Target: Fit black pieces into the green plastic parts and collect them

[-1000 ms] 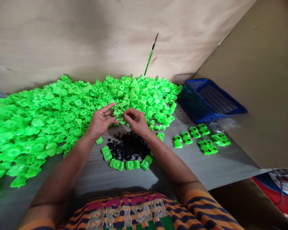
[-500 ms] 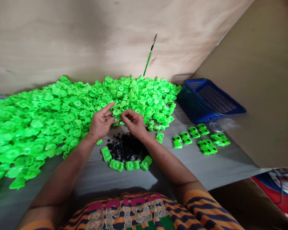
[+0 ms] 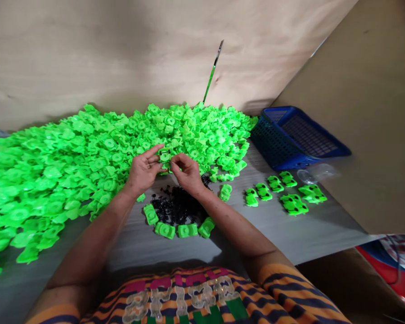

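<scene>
My left hand (image 3: 143,172) grips a small green plastic toy car (image 3: 165,157) between thumb and fingers, its underside turned up. One black wheel axle lies across its far end. A second dark axle shows at the near end, where the closed fingertips of my right hand (image 3: 188,174) pinch it; the fingers partly hide it. Under my hands sits a heap of black wheel axles (image 3: 180,209) on the table. Several green car bodies (image 3: 164,230) lie around the heap's near side, and one more car body (image 3: 225,192) is to its right.
A big pile of green car bodies (image 3: 70,166) covers the table's left and back. On the right, several cars fitted with black axles (image 3: 263,192) lie beside a blue basket (image 3: 276,144) and clear plastic cups (image 3: 307,176). A thin brush (image 3: 209,81) leans against the wooden wall.
The view has shifted slightly. Both hands stay at the toy car, with the right fingertips still at its near axle; little else differs.
</scene>
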{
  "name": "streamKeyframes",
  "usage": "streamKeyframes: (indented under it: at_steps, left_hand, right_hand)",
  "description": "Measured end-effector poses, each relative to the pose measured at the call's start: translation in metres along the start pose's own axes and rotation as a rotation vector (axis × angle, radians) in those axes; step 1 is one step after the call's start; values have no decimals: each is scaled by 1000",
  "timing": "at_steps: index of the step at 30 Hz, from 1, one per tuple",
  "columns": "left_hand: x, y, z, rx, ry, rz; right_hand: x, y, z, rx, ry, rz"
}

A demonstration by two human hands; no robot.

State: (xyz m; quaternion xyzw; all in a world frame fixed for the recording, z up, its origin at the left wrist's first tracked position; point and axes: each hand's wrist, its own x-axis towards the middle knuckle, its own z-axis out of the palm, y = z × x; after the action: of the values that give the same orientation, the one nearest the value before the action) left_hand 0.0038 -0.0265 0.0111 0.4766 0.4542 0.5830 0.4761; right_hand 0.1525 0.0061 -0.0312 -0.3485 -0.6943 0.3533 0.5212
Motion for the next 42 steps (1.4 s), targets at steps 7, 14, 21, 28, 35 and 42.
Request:
streamKeyframes:
  at_steps: [7,14,21,28,35,42]
  left_hand:
    - [10,0,-9,-89,87,-17]
    - [11,6,-14,-138,189,-61]
    - [7,1,-7,-39,164,-98]
    - [7,2,-4,3,100,-142]
    - [12,-1,-9,-44,150,-185]
    - [12,-2,-14,154,84,-165]
  right_hand:
    - [16,-8,-28,-10,-41,70]
    - [47,19,-105,-551,335,-4]
    - [46,59,-105,-869,87,58]
    - [47,71,-102,-858,84,74]
    - [50,56,-111,-693,266,52]
    - [50,23,-95,-348,258,75]
